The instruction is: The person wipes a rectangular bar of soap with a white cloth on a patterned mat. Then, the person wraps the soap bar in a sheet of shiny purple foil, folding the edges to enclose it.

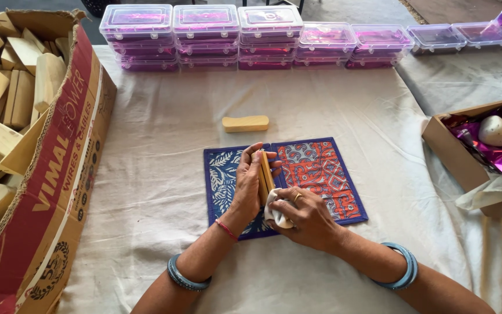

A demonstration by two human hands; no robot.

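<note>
**Wiping a wooden block over the printed mat**

Near centre, the right hand (308,220) is curled tight around a white cloth (275,213), pressing it to the wooden block's (265,177) near end. The left hand (249,181) clamps that block on edge, fingers wrapped over it, above the patterned mat (321,174). Looks like mid-wipe; the next stroke needs a steady hold. Farther off lies a second block (246,123), then stacked clear boxes (204,35).

2 hands: left hand (250,183), right hand (308,218). 1 patterned mat (321,174). 1 loose wood block (246,123) on bench. 2 cardboard boxes: big box (59,174) w/ many blocks, too many to count; small box (457,157). Approx 8 stacks of clear lidded cases (268,35).
</note>
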